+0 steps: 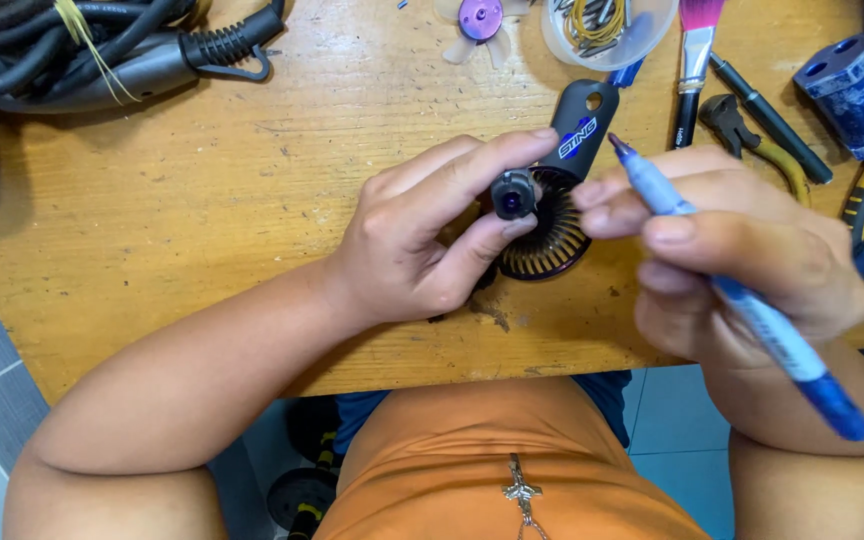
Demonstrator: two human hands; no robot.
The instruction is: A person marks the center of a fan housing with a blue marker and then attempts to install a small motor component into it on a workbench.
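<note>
At the centre of the frame, the left hand (407, 245) pinches a small dark motor (513, 194) between thumb and forefinger, held against a round black grille part (550, 232) above the wooden table (202, 200). The right hand (742, 250), at centre right, is closed around a blue pen (742, 300), tip pointing up-left. A paintbrush (695, 60) and pliers (762, 145) lie at upper right.

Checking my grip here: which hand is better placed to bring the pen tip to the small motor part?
Right. The right hand holds the blue pen, tip near the small black motor part pinched by the left hand.
</note>
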